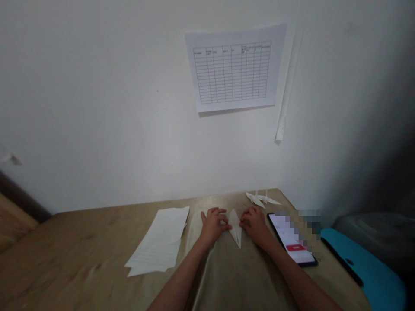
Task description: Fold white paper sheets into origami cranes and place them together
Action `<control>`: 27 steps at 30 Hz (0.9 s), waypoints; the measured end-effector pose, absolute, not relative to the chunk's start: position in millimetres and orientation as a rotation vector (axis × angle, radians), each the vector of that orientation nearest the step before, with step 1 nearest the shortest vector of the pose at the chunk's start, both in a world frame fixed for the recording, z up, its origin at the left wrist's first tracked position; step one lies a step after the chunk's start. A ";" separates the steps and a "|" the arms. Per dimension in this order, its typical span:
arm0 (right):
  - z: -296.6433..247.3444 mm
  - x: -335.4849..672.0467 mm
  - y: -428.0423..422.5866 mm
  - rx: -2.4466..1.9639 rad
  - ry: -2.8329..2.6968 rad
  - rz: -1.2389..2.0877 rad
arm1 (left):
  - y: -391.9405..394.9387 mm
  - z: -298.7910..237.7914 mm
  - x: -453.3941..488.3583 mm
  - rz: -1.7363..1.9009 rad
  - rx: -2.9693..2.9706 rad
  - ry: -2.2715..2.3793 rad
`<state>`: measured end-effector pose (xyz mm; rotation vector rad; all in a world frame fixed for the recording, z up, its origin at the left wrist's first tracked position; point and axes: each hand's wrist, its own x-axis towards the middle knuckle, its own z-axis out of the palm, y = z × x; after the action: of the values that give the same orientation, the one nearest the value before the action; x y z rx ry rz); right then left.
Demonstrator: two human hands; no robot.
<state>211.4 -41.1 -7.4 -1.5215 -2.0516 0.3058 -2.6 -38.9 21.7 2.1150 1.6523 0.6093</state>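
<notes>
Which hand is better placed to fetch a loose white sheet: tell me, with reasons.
The left hand, probably: the white sheets lie to its left, on its own side. The right hand is farther away, across the folded paper.

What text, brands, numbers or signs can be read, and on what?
None is legible.
Wall sheet: printed table with header text, too small and blurred to read.
Phone: marks on the screen and its red button, too blurred to read.
Loose sheets: faint lines, no legible text.
Folded paper: no text visible.
</notes>
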 end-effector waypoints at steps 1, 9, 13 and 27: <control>-6.9 211.3 -41.5 -1.519 -2.053 0.307 | -39.0 20.9 -2.3 0.619 2.128 1.653; -3.7 210.6 -43.1 -1.538 -2.092 0.302 | -37.4 15.2 1.3 0.606 2.137 1.685; -3.4 209.8 -43.6 -1.540 -2.080 0.297 | -36.6 16.7 3.8 0.594 2.116 1.707; -4.5 205.8 -48.3 -1.556 -2.058 0.311 | -36.3 20.8 2.9 0.568 2.084 1.717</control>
<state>205.8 -48.3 -4.5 -1.5559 -2.0579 0.3110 2.9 -36.3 20.8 2.0839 1.7165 0.5683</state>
